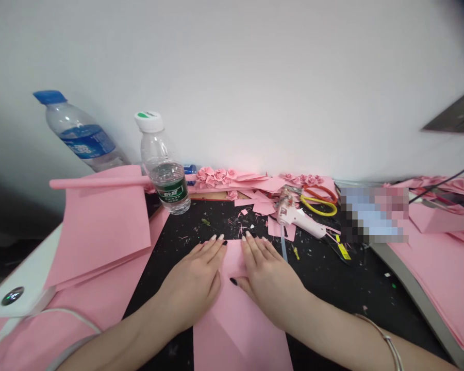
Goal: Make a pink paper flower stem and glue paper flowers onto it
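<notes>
A long sheet of pink paper (239,330) lies on the black work surface (158,273), running toward me. My left hand (197,275) rests flat on its left edge near the far end, fingers stretched forward. On the opposite edge lies my right hand (268,278), also flat, its thumb out to the side over the paper. Neither hand grips anything. Just beyond my right hand is a pale pink glue gun (303,221) with a glue stick. Pink paper scraps (265,206) are scattered past my fingertips.
Two plastic bottles, one green-labelled (166,180) and one blue-labelled (87,139), stand back left. Pink paper roses (216,176) line the wall. Scissors with red and yellow handles (319,203) lie behind the glue gun. Pink sheets are stacked left (104,232) and right (444,273).
</notes>
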`<state>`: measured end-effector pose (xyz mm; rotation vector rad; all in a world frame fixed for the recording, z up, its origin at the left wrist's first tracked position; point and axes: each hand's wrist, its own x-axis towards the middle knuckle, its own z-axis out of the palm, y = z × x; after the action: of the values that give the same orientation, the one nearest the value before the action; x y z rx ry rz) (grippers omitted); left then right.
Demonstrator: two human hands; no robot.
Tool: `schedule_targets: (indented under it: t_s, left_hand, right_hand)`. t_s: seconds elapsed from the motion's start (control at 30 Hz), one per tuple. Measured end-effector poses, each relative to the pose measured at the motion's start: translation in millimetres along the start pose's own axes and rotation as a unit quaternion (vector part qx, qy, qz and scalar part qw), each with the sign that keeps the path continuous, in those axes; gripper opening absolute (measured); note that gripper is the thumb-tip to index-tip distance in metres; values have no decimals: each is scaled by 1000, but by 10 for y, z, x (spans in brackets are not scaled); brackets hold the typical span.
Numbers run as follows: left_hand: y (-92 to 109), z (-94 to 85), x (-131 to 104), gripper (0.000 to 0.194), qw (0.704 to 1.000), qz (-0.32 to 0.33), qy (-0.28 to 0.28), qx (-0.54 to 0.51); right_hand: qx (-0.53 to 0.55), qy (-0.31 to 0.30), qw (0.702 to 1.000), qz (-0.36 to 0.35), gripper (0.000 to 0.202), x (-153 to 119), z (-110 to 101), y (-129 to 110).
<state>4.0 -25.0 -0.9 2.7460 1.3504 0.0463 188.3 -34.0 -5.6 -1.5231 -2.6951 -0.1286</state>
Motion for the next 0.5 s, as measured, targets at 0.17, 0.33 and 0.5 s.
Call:
schedule_targets:
  t_s: [0.17,0.33,0.5]
  left_hand:
    - [-31,-52,-22,43,998,-53,18,29]
    - [-196,-78,13,32,996,-57,71,1]
    - [-445,-38,76,23,988,-47,122,-88]
  right_hand:
    - [-72,12,997,21,42,-9,-69,118]
    - [-46,8,999,28,15,105,-130,279]
    - [85,55,993,54,17,210,-132,405]
